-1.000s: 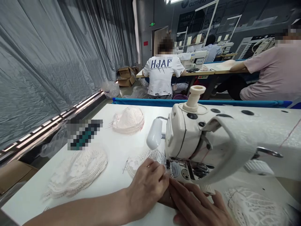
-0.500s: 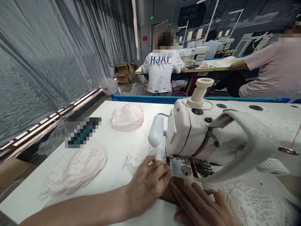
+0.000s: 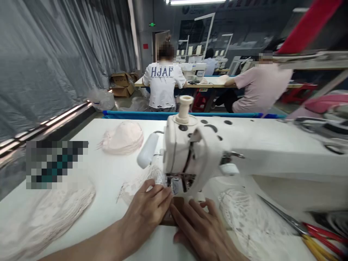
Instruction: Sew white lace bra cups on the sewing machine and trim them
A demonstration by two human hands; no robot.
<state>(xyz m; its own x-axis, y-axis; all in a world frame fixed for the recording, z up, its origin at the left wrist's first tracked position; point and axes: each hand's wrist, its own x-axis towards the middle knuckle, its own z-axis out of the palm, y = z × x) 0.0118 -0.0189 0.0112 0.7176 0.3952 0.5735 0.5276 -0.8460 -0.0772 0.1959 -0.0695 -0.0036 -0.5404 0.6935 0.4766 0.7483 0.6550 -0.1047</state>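
Note:
My left hand (image 3: 149, 204) is by the needle of a white sewing machine (image 3: 181, 152), its bent fingers closed on the edge of a white lace piece (image 3: 136, 186). The lace spreads out behind and left of this hand. My right hand (image 3: 199, 224) rests just right of it, with fingers stretched out over the brown plate (image 3: 178, 203) in front of the needle. The fingertips of the two hands nearly meet. The needle point and the lace beneath my fingers are hidden.
A lace stack (image 3: 62, 210) lies left and a pale pink stack (image 3: 123, 137) behind. More lace (image 3: 241, 214) lies right, near scissors (image 3: 288, 217) with red and yellow handles (image 3: 323, 239). A blurred-out object (image 3: 57, 165) sits left. Two people (image 3: 164, 83) work at the table ahead.
My view has swung right, so the scene sits further left and the scissors show at the right. Both hands stay by the needle in nearly the same pose.

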